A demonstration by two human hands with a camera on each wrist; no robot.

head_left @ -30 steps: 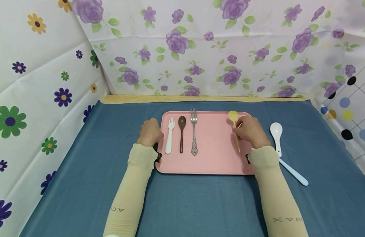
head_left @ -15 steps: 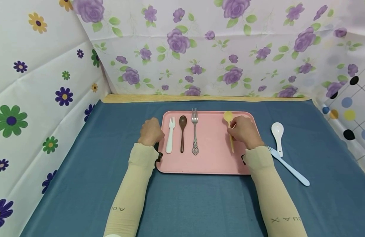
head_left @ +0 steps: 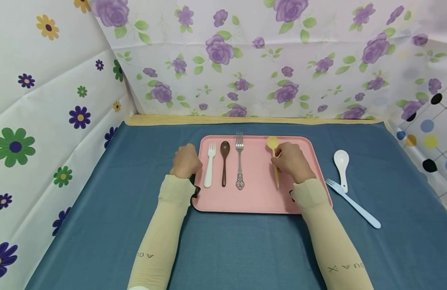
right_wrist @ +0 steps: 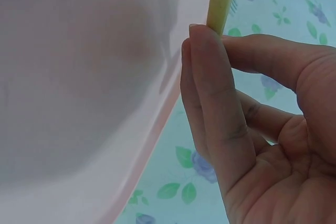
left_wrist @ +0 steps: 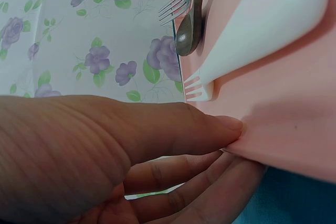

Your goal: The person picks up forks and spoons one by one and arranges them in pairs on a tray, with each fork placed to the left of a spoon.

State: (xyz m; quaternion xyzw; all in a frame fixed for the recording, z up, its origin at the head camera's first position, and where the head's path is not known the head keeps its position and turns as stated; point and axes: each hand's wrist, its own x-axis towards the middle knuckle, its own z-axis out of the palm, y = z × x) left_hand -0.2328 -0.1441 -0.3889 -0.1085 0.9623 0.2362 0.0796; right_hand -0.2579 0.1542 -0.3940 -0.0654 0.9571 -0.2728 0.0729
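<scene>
The right hand has shifted left over the pink tray since a second ago, taking the yellow spoon with it, away from the tray's right edge and closer to the middle; the left hand has stayed at the left edge. From where I'm standing, the spoon has its bowl near the tray's far edge and its handle pointing back toward the near one, well apart from the silver fork. Thumb and fingertips pinch it by the handle, a little below the bowl; whether it touches the tray I can't tell. The other hand has the tray's rim pinched, thumb on top and fingers under. I'd guess the spoon is light and fairly stiff, plastic or wood, and not fragile, though so slim a handle could twist in the fingertips. The upper handle, just short of the bowl, looks a sound place to hold it, since the weight probably sits toward that end. The tray seems rigid and smooth, so the white fork and brown spoon, side by side near the left edge, might slide if that rim were tipped.
</scene>
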